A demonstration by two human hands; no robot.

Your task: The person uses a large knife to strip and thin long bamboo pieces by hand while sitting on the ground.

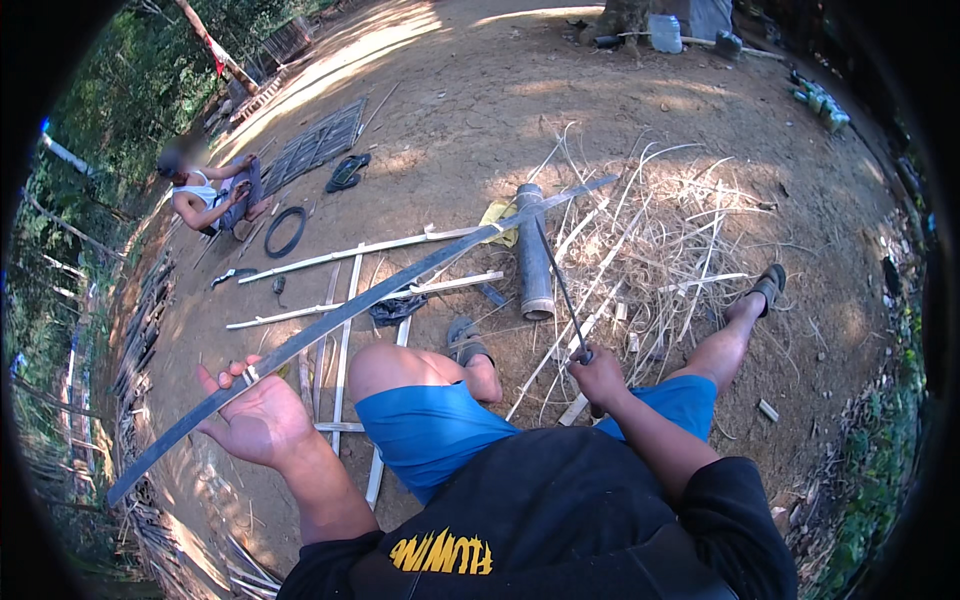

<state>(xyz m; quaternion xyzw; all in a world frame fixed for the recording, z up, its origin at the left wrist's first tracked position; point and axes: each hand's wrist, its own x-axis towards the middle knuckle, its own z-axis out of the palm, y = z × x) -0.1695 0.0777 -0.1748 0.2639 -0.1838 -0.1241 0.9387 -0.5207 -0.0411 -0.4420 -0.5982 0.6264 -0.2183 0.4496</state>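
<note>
The slat [350,312] slants away rightward across the spread left grip [265,415]; the right grip [598,378] clasps a knife [563,287].

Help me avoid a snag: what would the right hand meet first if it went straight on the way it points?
Led by its blade, the right hand would probably meet the dark strip first, around where that crosses the grey tube, though depth is unclear.

A long dark strip [330,322] is barring the way from lower left to upper centre, a grey tube [534,265] and shavings [690,220] crowding centre right. Along the top centre, bare ground [460,90] is lying open.
</note>
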